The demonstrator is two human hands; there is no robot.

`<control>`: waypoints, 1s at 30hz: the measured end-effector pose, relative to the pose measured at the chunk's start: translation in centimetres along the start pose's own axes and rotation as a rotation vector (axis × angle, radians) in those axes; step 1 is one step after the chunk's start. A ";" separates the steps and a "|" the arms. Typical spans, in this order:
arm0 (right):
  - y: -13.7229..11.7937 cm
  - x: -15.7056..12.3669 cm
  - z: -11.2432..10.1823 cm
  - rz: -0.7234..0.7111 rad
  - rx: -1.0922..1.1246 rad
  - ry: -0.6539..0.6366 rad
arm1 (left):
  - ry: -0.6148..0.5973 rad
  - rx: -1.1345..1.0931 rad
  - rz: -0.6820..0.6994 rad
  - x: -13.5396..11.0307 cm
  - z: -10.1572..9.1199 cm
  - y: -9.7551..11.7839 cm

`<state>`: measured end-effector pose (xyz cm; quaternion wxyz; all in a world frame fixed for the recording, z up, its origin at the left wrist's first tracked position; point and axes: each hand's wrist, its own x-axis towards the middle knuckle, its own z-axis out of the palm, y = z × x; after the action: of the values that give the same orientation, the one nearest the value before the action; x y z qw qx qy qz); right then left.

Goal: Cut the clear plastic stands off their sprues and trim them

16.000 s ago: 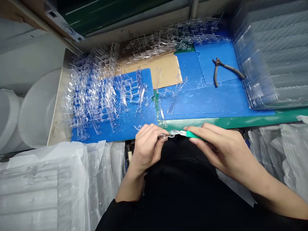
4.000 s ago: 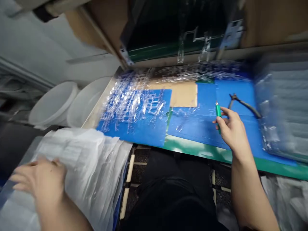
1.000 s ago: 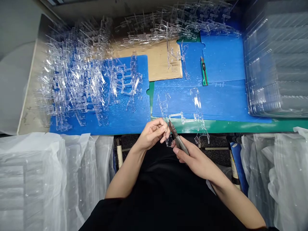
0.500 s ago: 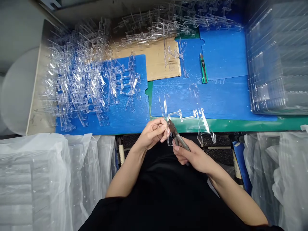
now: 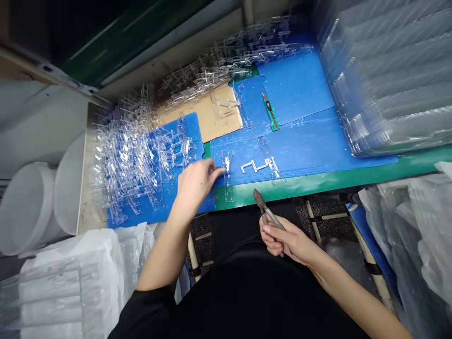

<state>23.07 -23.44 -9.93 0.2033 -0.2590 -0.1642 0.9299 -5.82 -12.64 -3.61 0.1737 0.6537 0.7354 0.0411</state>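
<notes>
My right hand [image 5: 284, 238] is shut around the grips of grey-handled side cutters [image 5: 265, 210], whose jaws point up and away from me, just below the green mat's edge. My left hand [image 5: 196, 181] reaches over the blue corrugated board [image 5: 187, 197], fingertips beside an upright-looking clear plastic piece [image 5: 228, 178]. It seems to hold nothing. Another clear moulded piece [image 5: 259, 165] lies a little to the right on the blue sheet [image 5: 300, 146]. A dense heap of clear plastic stands [image 5: 137, 160] fills the left of the board.
A green-handled utility knife [image 5: 270, 111] lies on the blue sheet, near a cardboard sheet [image 5: 201, 117]. Stacked clear trays [image 5: 384, 80] stand at the right. White plastic bags [image 5: 70, 287] and round white tubs [image 5: 28, 202] sit lower left.
My hands have parted. The left moved leftward, away from the clear piece it held, which now rests on the board. The right still has the cutters, and the view has tilted.
</notes>
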 end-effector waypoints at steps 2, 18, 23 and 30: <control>0.2 -1.5 -0.2 -0.004 -0.003 -0.011 | -0.037 0.101 0.303 3.7 -1.3 2.6; -1.3 -2.7 0.8 -0.216 -0.413 0.154 | -0.395 -0.757 0.398 6.0 -2.7 9.1; -3.2 -1.5 2.8 -0.146 -0.857 0.259 | -0.211 -1.134 0.140 -1.5 -0.2 4.8; -3.6 -0.4 5.1 -0.052 -0.973 0.211 | -0.134 -1.288 0.077 -4.9 1.7 2.6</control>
<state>21.67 -21.55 -4.13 0.0977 -0.4122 -0.5640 0.7089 -2.45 -17.34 -3.52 0.5749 0.4457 0.5273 0.4391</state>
